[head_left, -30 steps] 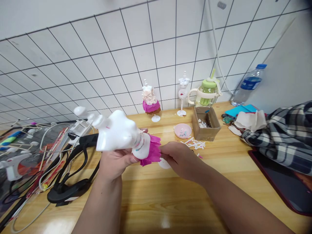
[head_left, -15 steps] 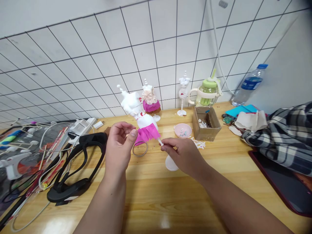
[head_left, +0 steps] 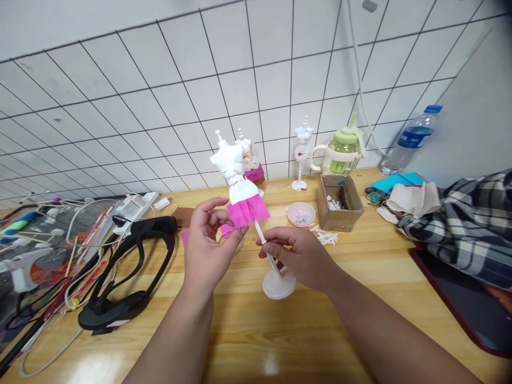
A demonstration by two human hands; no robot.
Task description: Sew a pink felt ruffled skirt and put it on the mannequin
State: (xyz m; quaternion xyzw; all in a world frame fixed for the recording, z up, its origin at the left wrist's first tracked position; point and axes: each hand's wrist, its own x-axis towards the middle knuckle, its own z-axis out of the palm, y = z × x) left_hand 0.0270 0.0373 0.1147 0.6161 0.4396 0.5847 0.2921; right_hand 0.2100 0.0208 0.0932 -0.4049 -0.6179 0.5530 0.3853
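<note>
The wooden table (head_left: 248,341) runs the full width of the view, backed by a white tiled wall (head_left: 120,96). On the table's right side lie a plaid cloth (head_left: 464,224) and a dark tablet (head_left: 468,304); on the left lie black headphones (head_left: 120,282) among cables and craft sticks.

The miniature mannequin (head_left: 238,184) is held above the table centre, in front of both hands and between them. Its long axis runs from the neck at upper left, down the thin post, to the round base (head_left: 279,285) at lower right, so it is tilted, the base touching or just above the table. A pink paper skirt (head_left: 248,209) wraps its waist.

The right hand (head_left: 300,256) is closed, pinching the post just below the skirt; it is the supporting hand. The left hand (head_left: 206,250) is partly open, fingertips at the skirt's left hem; firm contact cannot be confirmed.

Behind stand a cardboard box (head_left: 339,200), a pink dish (head_left: 301,214) and two further mannequins.
</note>
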